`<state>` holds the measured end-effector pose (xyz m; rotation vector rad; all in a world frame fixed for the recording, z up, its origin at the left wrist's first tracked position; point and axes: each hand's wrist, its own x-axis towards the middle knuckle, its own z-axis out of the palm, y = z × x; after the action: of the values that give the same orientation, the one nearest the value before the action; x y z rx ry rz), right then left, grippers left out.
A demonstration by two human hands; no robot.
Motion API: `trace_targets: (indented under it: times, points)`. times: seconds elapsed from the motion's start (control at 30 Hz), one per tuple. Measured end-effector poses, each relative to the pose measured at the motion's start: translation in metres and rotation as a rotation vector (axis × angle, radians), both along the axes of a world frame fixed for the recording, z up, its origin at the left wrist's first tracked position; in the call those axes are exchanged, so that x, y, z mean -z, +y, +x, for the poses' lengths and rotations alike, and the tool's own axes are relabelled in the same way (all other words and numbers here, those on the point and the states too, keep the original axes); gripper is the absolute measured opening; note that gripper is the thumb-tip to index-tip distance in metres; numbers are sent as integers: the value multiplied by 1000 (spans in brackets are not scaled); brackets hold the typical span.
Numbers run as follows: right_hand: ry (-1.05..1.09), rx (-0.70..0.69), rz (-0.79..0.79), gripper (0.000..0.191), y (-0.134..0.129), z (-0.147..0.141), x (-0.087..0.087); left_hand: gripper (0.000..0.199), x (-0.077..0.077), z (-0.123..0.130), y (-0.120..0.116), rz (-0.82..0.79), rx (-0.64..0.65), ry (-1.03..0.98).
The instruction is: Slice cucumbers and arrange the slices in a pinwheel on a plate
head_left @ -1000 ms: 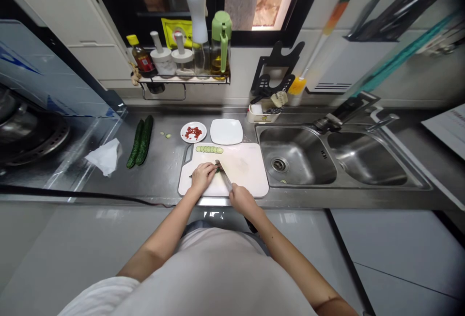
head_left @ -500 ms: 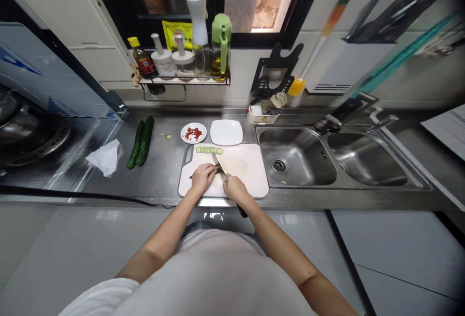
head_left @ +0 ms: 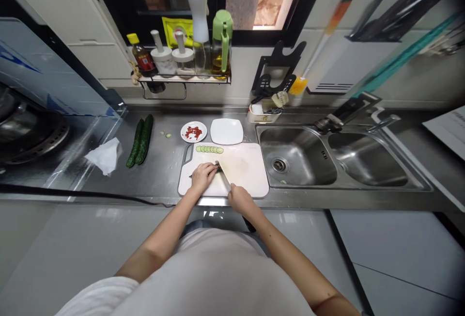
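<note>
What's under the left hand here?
A dark green piece shows between the left hand and the knife, on the cutting board. Whatever lies beneath the palm is covered.

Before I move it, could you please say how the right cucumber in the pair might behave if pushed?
The right cucumber looks thick, probably stiff; its rounded body could roll, though the left cucumber may block it leftward.

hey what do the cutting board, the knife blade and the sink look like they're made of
Cutting board: probably plastic, matte off-white, with no wood grain showing.
Knife blade, in the right hand: likely steel, being thin and pale grey; finish too small to tell.
Sink: seemingly stainless steel, satin, given its grey colour and soft highlights.
</note>
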<state>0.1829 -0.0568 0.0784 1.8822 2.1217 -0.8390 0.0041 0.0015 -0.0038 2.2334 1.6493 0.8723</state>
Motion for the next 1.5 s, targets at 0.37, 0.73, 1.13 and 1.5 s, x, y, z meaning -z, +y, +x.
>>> trace_targets:
  times: [0.37, 0.73, 1.13, 1.5]
  points:
    - [17, 19, 8, 29, 26, -18, -3, 20, 1, 1, 0, 16, 1, 4]
    - [7, 8, 8, 28, 13, -10, 1, 19, 0, 0, 0, 17, -7, 4]
    - [28, 13, 10, 28, 19, -12, 4, 20, -1, 0, 0, 12, 4, 2]
    - [30, 31, 17, 30, 28, -20, 6, 20, 2, -1, 0, 18, 5, 14]
